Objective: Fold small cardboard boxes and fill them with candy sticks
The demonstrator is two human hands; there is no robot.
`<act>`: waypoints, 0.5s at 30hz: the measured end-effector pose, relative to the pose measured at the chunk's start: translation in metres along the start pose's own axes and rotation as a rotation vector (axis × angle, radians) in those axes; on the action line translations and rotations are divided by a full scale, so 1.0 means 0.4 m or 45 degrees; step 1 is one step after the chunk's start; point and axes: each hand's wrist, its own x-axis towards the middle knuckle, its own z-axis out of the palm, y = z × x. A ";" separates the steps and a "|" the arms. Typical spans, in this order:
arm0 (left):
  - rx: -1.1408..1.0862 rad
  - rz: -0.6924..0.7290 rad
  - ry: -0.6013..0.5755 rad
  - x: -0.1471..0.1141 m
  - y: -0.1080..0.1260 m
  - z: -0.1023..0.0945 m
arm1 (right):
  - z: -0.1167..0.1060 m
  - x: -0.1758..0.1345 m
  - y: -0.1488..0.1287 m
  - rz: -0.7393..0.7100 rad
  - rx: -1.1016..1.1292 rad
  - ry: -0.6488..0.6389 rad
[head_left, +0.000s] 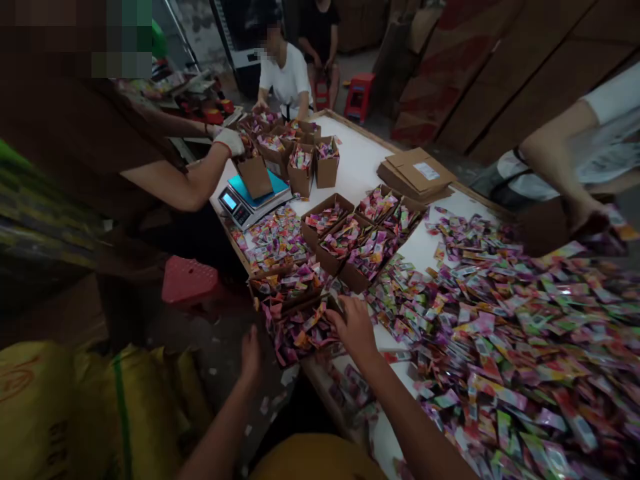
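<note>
A cardboard box (285,364) full of small, colourful wrapped packets (305,330) is at the near table edge, in front of me. My right hand (356,328) grips its right rim, with the thumb on the inner side and the fingers outside. On the other side, my left hand (251,357) is held upright with its fingers stretched out, close to the box's left wall. Whether it touches the wall is unclear. Right behind stands another filled box (260,285).
A big heap of packets (510,333) covers the table's right side. Several filled boxes (355,280) stand mid-table. A co-worker's gloved hand (230,141) holds a box on a digital scale (243,212). Flattened cartons (405,163), a red stool (189,280) and yellow sacks (145,400) are around.
</note>
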 end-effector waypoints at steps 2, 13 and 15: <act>0.025 0.169 0.322 -0.004 0.025 -0.050 | -0.002 -0.037 -0.026 -0.096 -0.033 -0.104; 1.489 1.061 -0.248 -0.085 0.125 -0.008 | -0.201 -0.051 0.117 0.066 0.291 -0.072; 1.551 1.099 -0.230 -0.097 0.136 0.018 | -0.307 -0.117 0.253 0.343 0.205 0.182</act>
